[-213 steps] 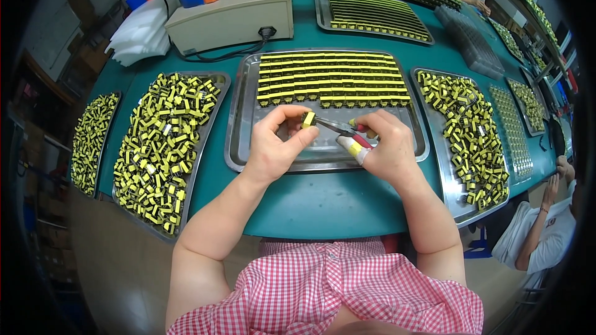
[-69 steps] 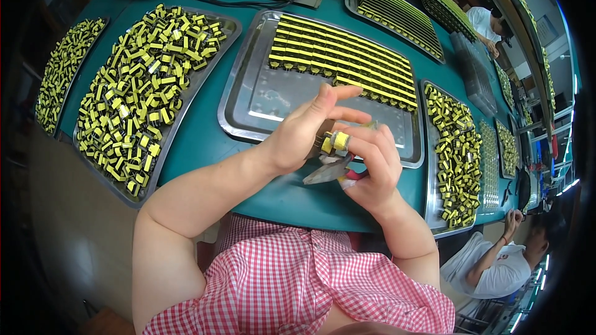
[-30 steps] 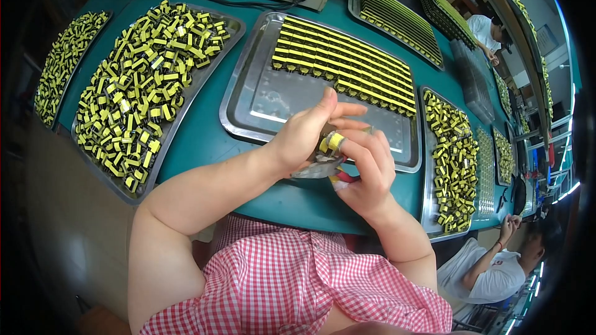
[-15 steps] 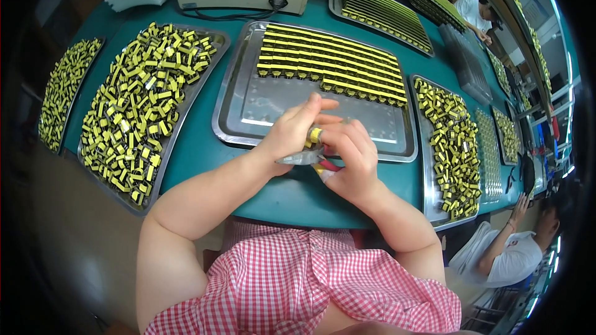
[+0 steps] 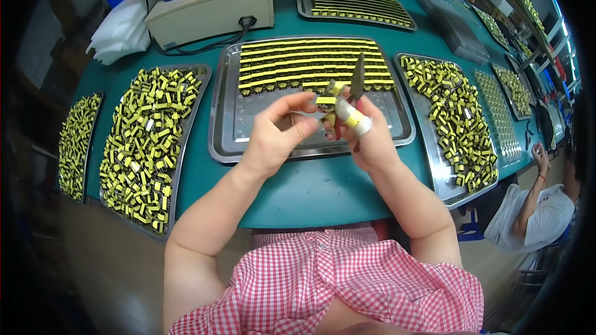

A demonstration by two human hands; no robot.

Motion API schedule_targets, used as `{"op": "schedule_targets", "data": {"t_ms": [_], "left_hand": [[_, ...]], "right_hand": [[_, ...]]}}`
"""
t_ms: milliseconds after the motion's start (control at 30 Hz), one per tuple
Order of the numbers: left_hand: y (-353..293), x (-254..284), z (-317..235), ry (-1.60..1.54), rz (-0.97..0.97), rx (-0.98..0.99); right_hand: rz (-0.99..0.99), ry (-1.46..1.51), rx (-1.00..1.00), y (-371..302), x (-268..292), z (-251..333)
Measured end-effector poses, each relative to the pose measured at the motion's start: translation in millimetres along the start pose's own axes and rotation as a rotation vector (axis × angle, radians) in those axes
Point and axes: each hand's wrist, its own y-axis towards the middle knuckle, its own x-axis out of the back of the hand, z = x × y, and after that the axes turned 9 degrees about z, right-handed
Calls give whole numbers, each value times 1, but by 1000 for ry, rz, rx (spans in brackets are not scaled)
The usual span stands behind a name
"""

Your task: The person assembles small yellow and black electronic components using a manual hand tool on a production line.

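In my right hand (image 5: pixel 371 136) is a pair of pliers (image 5: pixel 357 80) with red handles, its dark jaws pointing up and away. Wraps of yellow and white tape (image 5: pixel 355 119) cover fingers of that hand. A small yellow-and-black component (image 5: pixel 326 101) shows between my hands, by the right fingertips; what exactly grips it is hard to see. My left hand (image 5: pixel 273 133) has thumb and forefinger parted, the forefinger tip close beside that component. Beyond the hands lies a metal tray (image 5: pixel 225 130) bearing neat rows of yellow-topped components (image 5: pixel 313 65).
Trays heaped with loose components stand at left (image 5: pixel 146 142) and right (image 5: pixel 450 118). A beige box-shaped machine (image 5: pixel 211 9) with a black cable is at the back left, beside white foam sheets (image 5: pixel 118 37). Another filled tray (image 5: pixel 357 6) sits behind. Co-workers (image 5: pixel 537 211) are at right.
My hands have drawn apart and the left has opened at thumb and forefinger. The pliers have swung from pointing left to pointing upward. The view has shifted.
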Motion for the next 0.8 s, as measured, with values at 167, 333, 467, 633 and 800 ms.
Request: {"op": "schedule_targets", "data": {"t_ms": [167, 333, 467, 633, 800], "left_hand": [[-1, -1, 4, 29, -28, 18], [7, 7, -3, -86, -161, -75], [13, 33, -1, 204, -290, -10], [24, 41, 5, 873, -229, 8], [44, 28, 2, 1297, -152, 97]], "right_hand": [[114, 87, -117, -3, -4, -4], [-26, 63, -116, 3, 3, -3], [-132, 50, -29, 9, 10, 6], [-183, -101, 55, 14, 15, 9], [-236, -212, 105, 15, 19, 15]]}}
